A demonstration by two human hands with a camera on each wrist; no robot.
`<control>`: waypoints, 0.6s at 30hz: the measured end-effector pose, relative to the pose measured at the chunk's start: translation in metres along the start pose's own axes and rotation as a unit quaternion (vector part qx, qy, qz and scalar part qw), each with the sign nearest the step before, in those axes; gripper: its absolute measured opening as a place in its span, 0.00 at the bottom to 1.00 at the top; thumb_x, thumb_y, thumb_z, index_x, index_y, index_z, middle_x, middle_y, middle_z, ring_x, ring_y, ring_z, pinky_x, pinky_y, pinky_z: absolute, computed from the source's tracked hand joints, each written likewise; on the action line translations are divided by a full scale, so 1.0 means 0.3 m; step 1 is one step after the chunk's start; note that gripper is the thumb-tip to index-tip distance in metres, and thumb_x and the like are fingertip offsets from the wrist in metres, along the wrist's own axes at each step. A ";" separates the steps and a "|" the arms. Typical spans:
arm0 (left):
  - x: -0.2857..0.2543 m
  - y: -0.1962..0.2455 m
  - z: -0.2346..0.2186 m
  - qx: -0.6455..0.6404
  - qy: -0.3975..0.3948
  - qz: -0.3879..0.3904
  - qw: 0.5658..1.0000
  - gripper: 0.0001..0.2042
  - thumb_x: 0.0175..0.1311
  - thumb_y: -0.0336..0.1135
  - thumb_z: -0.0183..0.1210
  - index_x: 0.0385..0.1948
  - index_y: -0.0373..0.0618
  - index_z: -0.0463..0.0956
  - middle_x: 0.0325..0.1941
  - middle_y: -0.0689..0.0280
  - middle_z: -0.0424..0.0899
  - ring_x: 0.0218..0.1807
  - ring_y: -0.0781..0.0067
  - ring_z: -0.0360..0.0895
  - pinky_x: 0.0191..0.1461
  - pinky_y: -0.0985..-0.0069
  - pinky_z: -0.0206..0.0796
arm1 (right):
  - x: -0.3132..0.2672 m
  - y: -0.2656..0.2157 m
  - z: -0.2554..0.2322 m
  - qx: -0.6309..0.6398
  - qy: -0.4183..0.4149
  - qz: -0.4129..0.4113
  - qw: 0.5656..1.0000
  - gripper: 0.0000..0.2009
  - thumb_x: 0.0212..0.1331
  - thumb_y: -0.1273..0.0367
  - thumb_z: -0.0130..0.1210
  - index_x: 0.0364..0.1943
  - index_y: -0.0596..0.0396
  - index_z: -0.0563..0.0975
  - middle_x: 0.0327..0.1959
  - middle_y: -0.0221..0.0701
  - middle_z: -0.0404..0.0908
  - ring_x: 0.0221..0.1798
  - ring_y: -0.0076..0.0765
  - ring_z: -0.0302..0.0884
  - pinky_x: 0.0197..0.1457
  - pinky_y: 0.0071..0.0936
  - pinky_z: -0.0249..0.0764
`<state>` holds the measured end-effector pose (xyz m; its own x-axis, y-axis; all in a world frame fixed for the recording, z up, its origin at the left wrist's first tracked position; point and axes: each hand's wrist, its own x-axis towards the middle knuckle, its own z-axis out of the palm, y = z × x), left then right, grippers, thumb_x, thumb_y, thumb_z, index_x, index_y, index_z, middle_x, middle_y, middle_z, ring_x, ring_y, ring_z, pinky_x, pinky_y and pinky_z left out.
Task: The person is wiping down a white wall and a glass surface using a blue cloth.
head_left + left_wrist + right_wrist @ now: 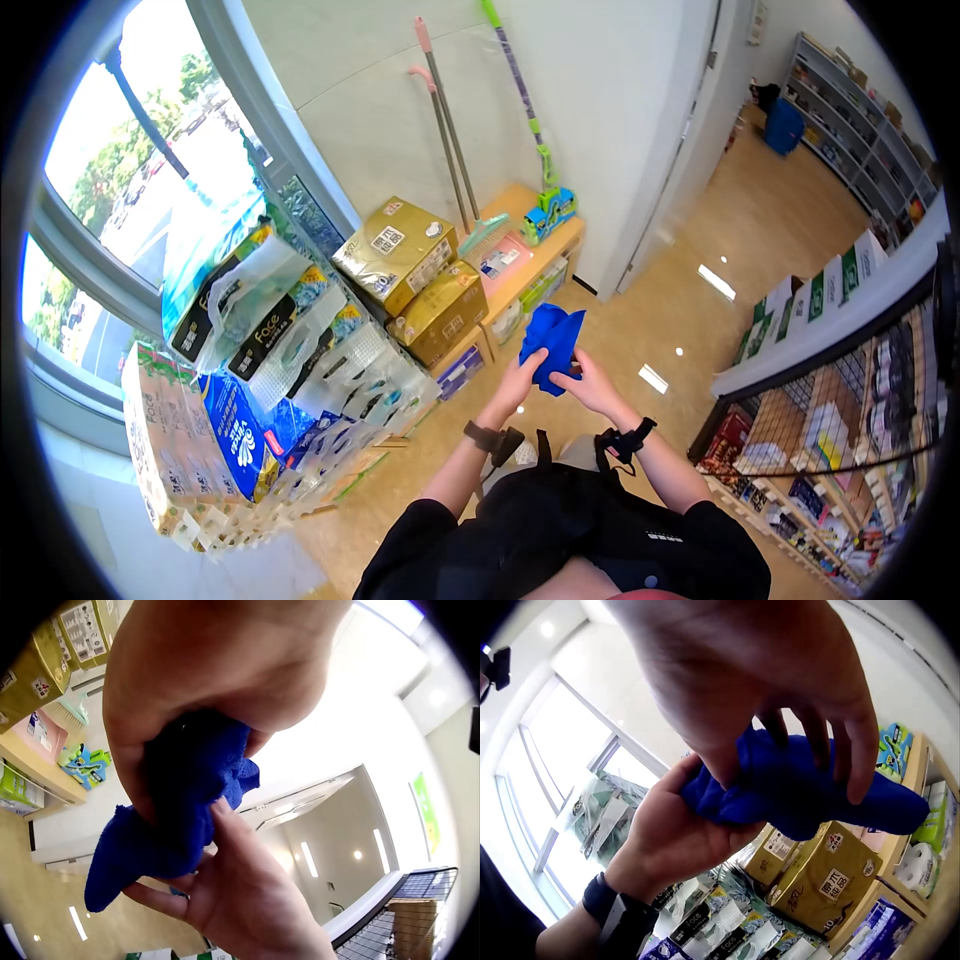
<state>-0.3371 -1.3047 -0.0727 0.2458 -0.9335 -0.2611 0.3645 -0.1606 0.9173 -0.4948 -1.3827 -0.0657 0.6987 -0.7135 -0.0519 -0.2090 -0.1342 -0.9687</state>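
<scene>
A crumpled blue cloth (550, 343) is held up in front of the body between both hands. My left hand (520, 380) grips its left side, with the thumb laid on the fabric. On the opposite side my right hand (596, 388) pinches the cloth between thumb and fingers. In the left wrist view, the cloth (180, 802) bunches under the left palm and a loose end hangs down to the left. The right wrist view shows the cloth (802, 784) lying across the left palm, the right fingers curled over it from above.
Gold cartons (395, 250) and stacked tissue packs (270, 340) stand on the left by the window. Behind is a low wooden shelf (560, 245) with a mop (530, 110) leaning at the wall. Wire-fronted shelving (820, 430) stands on the right, near an open doorway.
</scene>
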 end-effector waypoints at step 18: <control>0.447 0.229 0.004 -0.086 0.217 0.073 0.970 0.22 0.68 0.48 0.49 0.56 0.44 0.66 0.51 0.65 0.75 0.50 0.74 0.74 0.52 0.70 0.69 | 0.817 0.033 -0.215 0.135 -0.293 -0.025 0.946 0.21 0.58 0.75 0.56 0.56 0.57 0.69 0.46 0.27 0.77 0.45 0.23 0.75 0.48 0.24 0.74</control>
<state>-0.2803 -1.4413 -0.0443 0.6473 -0.7133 -0.2687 0.4330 0.0541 0.8998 -0.3695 -1.6033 -0.0723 0.9790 -0.1967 -0.0536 -0.0384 0.0800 -0.9961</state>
